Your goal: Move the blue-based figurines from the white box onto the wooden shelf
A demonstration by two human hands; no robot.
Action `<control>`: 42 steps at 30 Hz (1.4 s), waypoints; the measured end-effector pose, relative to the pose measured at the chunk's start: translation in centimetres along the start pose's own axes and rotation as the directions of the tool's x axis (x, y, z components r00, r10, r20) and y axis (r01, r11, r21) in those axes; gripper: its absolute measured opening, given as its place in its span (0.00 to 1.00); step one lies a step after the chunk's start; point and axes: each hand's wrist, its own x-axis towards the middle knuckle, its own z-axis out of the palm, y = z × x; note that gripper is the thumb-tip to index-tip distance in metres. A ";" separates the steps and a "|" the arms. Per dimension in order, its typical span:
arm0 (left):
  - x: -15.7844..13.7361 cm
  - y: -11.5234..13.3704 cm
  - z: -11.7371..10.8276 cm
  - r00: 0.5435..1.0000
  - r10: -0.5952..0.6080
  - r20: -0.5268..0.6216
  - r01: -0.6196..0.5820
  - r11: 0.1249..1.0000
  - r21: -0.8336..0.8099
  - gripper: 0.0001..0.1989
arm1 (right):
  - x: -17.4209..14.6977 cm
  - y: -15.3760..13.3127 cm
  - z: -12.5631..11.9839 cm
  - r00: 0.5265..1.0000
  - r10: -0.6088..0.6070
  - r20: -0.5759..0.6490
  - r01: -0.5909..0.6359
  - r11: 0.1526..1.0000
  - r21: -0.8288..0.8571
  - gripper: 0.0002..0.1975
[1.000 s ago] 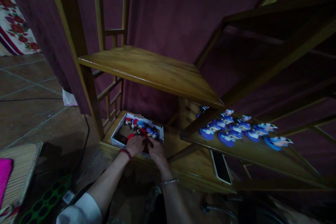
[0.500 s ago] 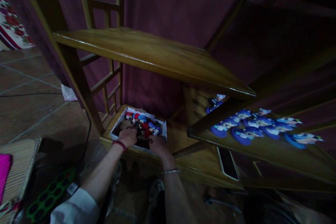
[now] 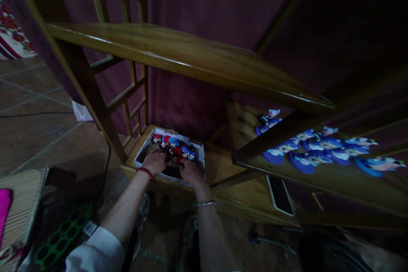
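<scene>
A shallow white cardboard box (image 3: 201, 165) sits on the low wooden shelf and holds several small figurines (image 3: 174, 141) in red, blue and black. Both hands reach into its near side. My left hand (image 3: 155, 162), with a red bead bracelet at the wrist, is closed with its curled fingers at the lower ends of the figurines. My right hand (image 3: 190, 172), with a silver bangle, closes its fingertips on a red figurine (image 3: 179, 159). Dim light and the hands themselves partly hide the fingertips.
A higher wooden shelf (image 3: 191, 57) overhangs the box. On the right shelf stand several blue-based figurines (image 3: 314, 159). A phone (image 3: 281, 195) lies on the low shelf. A green tray with round holes (image 3: 62, 238) and a woven mat (image 3: 24, 208) are at lower left.
The view has shifted slightly, so the right shelf and its figurines appear farther right. Both hands stay in the box, with only small finger movements among the figurines.
</scene>
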 end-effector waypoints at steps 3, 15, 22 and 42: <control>0.1 0.0 0.0 1.000 0.007 0.001 -0.007 1.000 -0.003 0.16 | 0.0 -0.2 -0.1 1.000 -0.018 0.016 0.018 1.000 -0.019 0.16; 0.3 -0.1 0.3 0.998 0.054 -0.023 -0.054 0.998 0.017 0.15 | 0.2 -1.2 -0.6 0.990 -0.063 0.124 0.071 0.996 -0.058 0.16; 0.3 0.6 0.2 0.990 0.133 -0.051 -0.134 0.991 -0.025 0.17 | 0.2 -1.4 -1.0 0.990 -0.088 0.106 0.093 0.995 -0.044 0.17; 0.3 1.7 0.1 0.986 0.153 -0.068 -0.151 0.988 0.035 0.17 | 1.2 -0.2 -0.5 0.998 0.016 -0.054 -0.030 0.964 -0.262 0.21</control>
